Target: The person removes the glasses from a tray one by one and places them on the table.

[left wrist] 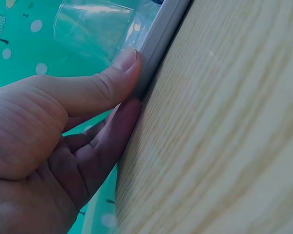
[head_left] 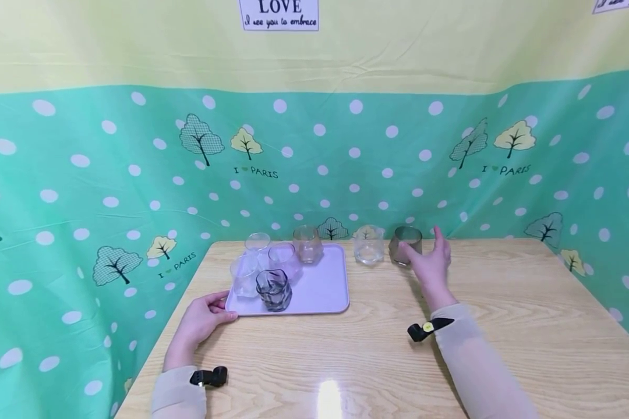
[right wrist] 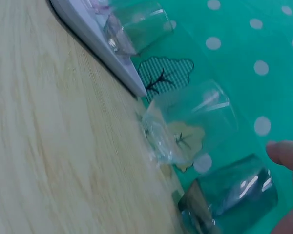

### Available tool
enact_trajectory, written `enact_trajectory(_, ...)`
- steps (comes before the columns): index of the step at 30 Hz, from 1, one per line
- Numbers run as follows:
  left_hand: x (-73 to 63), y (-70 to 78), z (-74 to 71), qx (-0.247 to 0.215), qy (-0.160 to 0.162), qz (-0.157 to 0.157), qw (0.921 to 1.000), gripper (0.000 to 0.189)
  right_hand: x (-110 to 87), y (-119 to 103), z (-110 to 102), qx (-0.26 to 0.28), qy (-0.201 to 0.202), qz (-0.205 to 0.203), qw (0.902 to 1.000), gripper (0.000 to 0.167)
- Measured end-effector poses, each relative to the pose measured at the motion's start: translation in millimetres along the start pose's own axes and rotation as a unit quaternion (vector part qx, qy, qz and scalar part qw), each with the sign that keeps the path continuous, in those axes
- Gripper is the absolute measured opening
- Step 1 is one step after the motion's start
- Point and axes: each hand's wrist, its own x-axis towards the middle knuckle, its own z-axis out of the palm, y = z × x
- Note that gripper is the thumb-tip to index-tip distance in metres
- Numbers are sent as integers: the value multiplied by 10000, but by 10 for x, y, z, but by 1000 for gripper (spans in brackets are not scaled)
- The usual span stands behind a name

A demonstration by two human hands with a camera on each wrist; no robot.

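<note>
My left hand (head_left: 201,320) holds the near left corner of a pale lilac tray (head_left: 320,291), its thumb on the rim and fingers lower down, as the left wrist view shows. Several glasses stand on the tray: a wavy dark grey glass (head_left: 274,291), a brownish glass (head_left: 308,247), a pinkish glass (head_left: 287,267) and clear glasses (head_left: 244,279). Beside a smoky grey glass (head_left: 402,250) right of the tray is my right hand (head_left: 431,265), thumb and forefinger spread wide. In the right wrist view, fingertips (right wrist: 281,151) show near that glass's rim without gripping it.
Between the tray and the smoky glass stands a faceted clear glass (head_left: 368,247) near the back edge of the wooden table (head_left: 377,361). A green and yellow printed curtain (head_left: 346,139) hangs right behind the table and along its sides.
</note>
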Motion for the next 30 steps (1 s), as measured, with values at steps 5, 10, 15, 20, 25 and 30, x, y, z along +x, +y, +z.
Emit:
enact_trajectory(5,-6,-14,-22,17,14,11,10000,73,-141,-113,158,-117,650,-414,9970,106)
enact_trajectory(10,-5,-27,-47,33,12,23,10000,72,-379,-229,443,152,926,-1069,9898,101)
enact_trajectory(15,2,-30,-30,-27,16,82,10000,72,-646,-243,720,-158,498,-1463,9879,97)
enact_trajectory(20,2,-22,-1,-87,9,78,9999,72,-934,-232,1025,-341,-40,-1794,9832,95)
enact_trajectory(25,-2,-26,15,-73,25,69,9999,71,-1173,-235,1322,-64,-1027,-1686,9803,95)
enact_trajectory(30,18,-40,23,-53,35,67,10000,70,-1336,-274,1566,355,-2084,-1399,9673,92)
